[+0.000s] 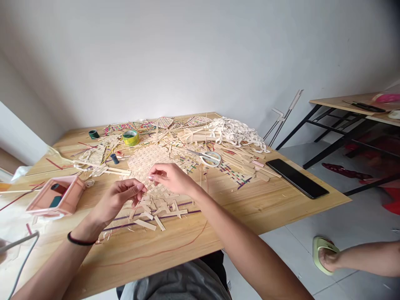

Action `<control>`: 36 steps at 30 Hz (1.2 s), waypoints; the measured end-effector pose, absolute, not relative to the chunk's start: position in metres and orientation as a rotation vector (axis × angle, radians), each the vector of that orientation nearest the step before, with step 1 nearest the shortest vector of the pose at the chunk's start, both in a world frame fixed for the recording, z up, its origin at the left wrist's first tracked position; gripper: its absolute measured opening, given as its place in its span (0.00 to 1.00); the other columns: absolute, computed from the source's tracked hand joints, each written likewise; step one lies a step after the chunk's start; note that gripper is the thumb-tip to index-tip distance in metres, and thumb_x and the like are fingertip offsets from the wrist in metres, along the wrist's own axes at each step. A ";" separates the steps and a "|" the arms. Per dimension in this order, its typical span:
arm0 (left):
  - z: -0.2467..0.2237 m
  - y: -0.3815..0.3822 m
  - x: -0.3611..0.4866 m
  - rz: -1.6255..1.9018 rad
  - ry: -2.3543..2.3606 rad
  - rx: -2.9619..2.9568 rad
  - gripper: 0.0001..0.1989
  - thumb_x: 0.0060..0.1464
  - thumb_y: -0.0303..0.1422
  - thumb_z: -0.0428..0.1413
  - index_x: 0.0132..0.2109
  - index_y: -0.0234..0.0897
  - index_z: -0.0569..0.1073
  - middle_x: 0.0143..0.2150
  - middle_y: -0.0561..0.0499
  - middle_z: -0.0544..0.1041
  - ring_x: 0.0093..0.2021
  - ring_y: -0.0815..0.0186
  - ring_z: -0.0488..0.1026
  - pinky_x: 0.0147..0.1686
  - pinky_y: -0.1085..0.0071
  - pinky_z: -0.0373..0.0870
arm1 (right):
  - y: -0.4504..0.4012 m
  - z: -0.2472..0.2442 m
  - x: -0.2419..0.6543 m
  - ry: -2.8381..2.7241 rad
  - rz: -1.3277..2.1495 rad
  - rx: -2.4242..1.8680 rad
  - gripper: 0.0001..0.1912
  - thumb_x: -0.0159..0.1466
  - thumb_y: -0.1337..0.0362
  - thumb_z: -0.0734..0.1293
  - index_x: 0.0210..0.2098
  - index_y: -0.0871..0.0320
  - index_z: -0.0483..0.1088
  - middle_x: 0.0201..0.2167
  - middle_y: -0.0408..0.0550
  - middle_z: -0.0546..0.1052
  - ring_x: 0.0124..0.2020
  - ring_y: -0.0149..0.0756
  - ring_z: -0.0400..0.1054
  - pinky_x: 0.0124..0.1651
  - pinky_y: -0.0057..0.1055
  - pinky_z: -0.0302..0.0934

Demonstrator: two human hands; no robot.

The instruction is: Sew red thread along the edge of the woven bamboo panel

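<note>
At the left of the table (250, 216) we have a pink basket (74, 196) with dark spools (55, 201) in it; next comes our left hand (117, 198), thumb pressed to the fingers in a pinch; beyond it a small blue spool (114, 158) lies on its side, with a roll of yellow tape (131, 138) farther back; the pale woven mat (146, 160) lies flat in the middle, behind and partly under our hands.

Our right hand (170, 177) is pinched too, its fingertips just beside the left's; we cannot tell whether either grips a thread.

By our judgement the mat's middle is woven already, while its near edge, partly covered, we cannot call finished; short offcuts (146, 225) in front suggest trimming done, and a red thread (168, 251) runs loose near us.

Rightward, the scissors (211, 159) lie unused; a coloured woven piece (236, 175) seems only part made, with ragged ends; loose flat strips (231, 155) and a white heap of strapping (237, 133) look unworked; last lies a black phone (296, 178).
</note>
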State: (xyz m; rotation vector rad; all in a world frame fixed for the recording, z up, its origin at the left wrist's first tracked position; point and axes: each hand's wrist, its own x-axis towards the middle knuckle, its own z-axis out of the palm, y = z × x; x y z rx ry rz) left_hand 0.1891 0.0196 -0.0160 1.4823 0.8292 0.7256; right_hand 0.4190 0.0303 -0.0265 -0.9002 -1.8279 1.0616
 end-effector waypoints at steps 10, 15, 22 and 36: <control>-0.021 0.020 0.187 0.638 0.737 1.301 0.26 0.66 0.51 0.56 0.43 0.30 0.84 0.34 0.39 0.81 0.28 0.63 0.74 0.28 0.69 0.72 | 0.034 -0.029 0.421 -1.827 0.982 -0.874 0.11 0.70 0.59 0.70 0.36 0.61 0.76 0.32 0.45 0.78 0.30 0.29 0.69 0.35 0.26 0.60; -0.021 0.020 0.187 0.596 0.758 1.379 0.21 0.63 0.48 0.61 0.44 0.31 0.85 0.35 0.40 0.81 0.28 0.65 0.74 0.29 0.70 0.71 | 0.034 -0.029 0.422 -1.837 0.924 -0.837 0.08 0.69 0.63 0.70 0.37 0.61 0.77 0.34 0.46 0.79 0.30 0.29 0.68 0.35 0.26 0.60; -0.022 0.020 0.184 0.567 0.763 1.433 0.18 0.59 0.47 0.66 0.39 0.35 0.84 0.32 0.45 0.80 0.28 0.66 0.73 0.29 0.71 0.70 | 0.033 -0.026 0.421 -1.831 0.818 -0.878 0.04 0.68 0.68 0.71 0.36 0.62 0.78 0.33 0.45 0.79 0.30 0.28 0.67 0.35 0.25 0.59; -0.018 0.017 0.187 0.665 0.770 1.322 0.15 0.54 0.44 0.70 0.38 0.35 0.85 0.32 0.46 0.81 0.27 0.67 0.74 0.27 0.72 0.70 | 0.034 -0.030 0.419 -1.882 0.612 -0.973 0.05 0.67 0.73 0.70 0.41 0.61 0.77 0.39 0.47 0.78 0.34 0.29 0.69 0.41 0.27 0.62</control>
